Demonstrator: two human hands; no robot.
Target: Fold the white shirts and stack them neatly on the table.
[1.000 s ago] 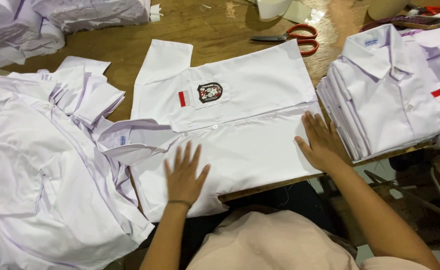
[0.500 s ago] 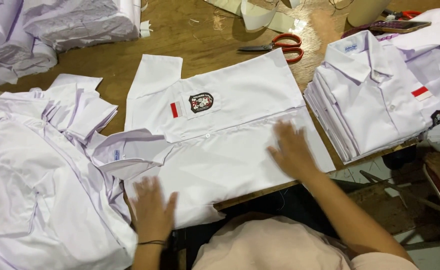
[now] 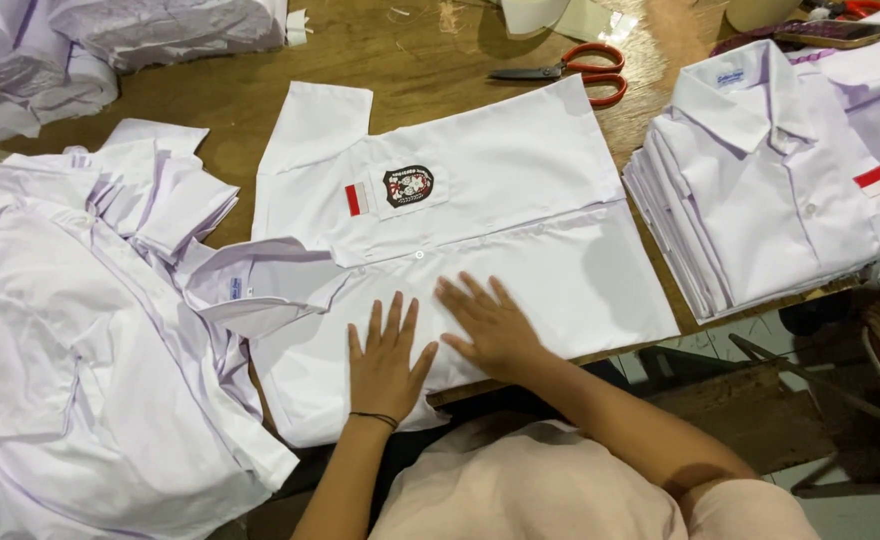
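On the near edge of the brown wooden worktable (image 3: 430,60), in the head view, a white short-sleeved cotton shirt with a red-and-white flag patch and a dark crest badge (image 3: 480,230) is lying spread flat, front up, collar turned toward the left. Both hands are pressing on its lower panel side by side: the left hand (image 3: 388,352) is lying palm down with fingers spread wide, holding nothing, and the right hand (image 3: 488,325) is resting flat just beside it, fingers fanned, likely pinning the cloth taut so it stays smooth. A heap of loose white shirts (image 3: 80,340) is crowding the left side, a neat stack of folded white shirts (image 3: 760,190) is sitting at the right, and orange-handled scissors (image 3: 575,70) are lying beyond.
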